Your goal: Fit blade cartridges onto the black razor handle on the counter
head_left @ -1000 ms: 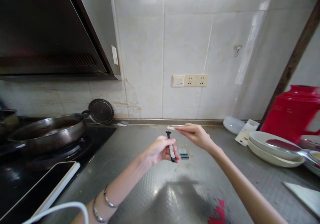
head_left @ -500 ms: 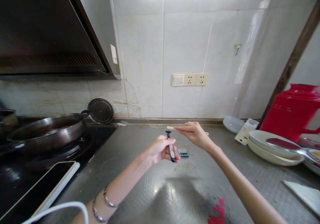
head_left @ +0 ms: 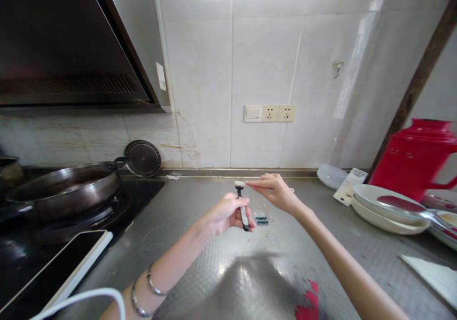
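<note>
My left hand point(head_left: 233, 214) is closed around a black-and-grey razor handle point(head_left: 243, 214), held nearly upright over the counter. The handle's black forked top points up and away from me. With pinched fingers my right hand point(head_left: 273, 191) grips a slim white stick point(head_left: 239, 184). The stick's front end meets or overlaps the razor's top; whether they touch I cannot tell. Its other end shows a little behind the hand, and the middle is hidden by the fingers. Beyond the left fingertips, small dark-green strips point(head_left: 262, 220) lie in what looks like a clear holder on the counter.
A metal pan point(head_left: 67, 186) sits on the black stove at left, near a phone point(head_left: 53, 272) and white cable point(head_left: 85, 294). On the right are stacked bowls point(head_left: 387, 215), a card point(head_left: 350, 186) and a red jug point(head_left: 410, 160). A wall socket point(head_left: 270, 113) is behind.
My right hand has shifted slightly left, bringing the white stick's front end over the razor's top. My left hand keeps hold of the razor handle in about the same place.
</note>
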The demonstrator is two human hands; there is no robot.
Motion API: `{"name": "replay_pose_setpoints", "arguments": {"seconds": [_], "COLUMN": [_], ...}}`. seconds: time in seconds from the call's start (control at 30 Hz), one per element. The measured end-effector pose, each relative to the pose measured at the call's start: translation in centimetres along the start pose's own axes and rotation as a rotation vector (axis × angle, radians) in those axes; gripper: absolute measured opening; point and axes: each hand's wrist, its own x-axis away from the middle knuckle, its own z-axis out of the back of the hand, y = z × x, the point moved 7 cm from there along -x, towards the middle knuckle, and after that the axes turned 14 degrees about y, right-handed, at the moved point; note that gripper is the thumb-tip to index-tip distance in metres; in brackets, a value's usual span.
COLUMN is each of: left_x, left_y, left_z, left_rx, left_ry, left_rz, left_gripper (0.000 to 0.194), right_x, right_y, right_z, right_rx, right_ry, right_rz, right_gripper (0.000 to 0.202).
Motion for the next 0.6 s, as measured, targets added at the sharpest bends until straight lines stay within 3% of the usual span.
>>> {"name": "replay_pose_setpoints", "arguments": {"seconds": [0.23,0.6], "left_x": [0.34,0.12], "left_y": [0.55,0.44], "left_z": [0.16,0.19], "left_rx": [0.015,0.005], "left_ry": [-0.004,-0.017], "left_rz": [-0.027,-0.036], "left_gripper": [0.016,0.015], "right_x": [0.17,-0.21], "right_y": [0.69,0.13], "right_z": [0.00,0.33], "right_rx": [-0.222,-0.172], "right_ry": [-0.055,0.012], "right_rz": [-0.144,-0.130], "right_gripper": [0.028,0.026]}}
